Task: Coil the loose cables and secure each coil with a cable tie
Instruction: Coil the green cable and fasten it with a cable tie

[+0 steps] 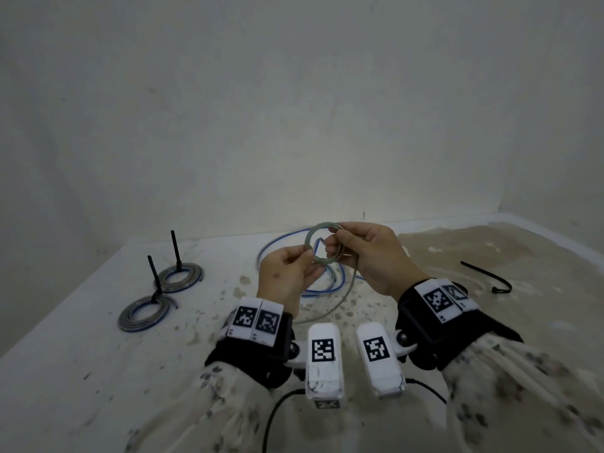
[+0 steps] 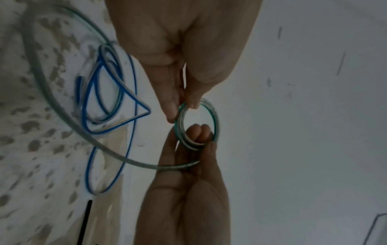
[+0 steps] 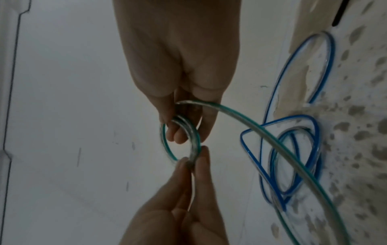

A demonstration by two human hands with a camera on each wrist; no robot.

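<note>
Both hands hold a small coil of clear green cable (image 1: 308,237) above the table. My left hand (image 1: 307,258) pinches the coil's near-left edge between thumb and fingertips (image 3: 202,161). My right hand (image 1: 330,246) grips the other side, with fingers (image 2: 198,132) poked through the ring (image 2: 215,121). The coil (image 3: 164,144) has a few turns. Its loose tail (image 1: 348,289) hangs from the right hand and curves down onto the table (image 3: 272,137). A loose blue cable (image 1: 277,245) lies tangled on the table beneath the hands.
Two tied coils (image 1: 181,276) (image 1: 143,313) lie at the left, each with a black tie sticking up. A loose black cable tie (image 1: 487,277) lies at the right on the beige cloth. A white wall (image 1: 294,109) rises right behind the table.
</note>
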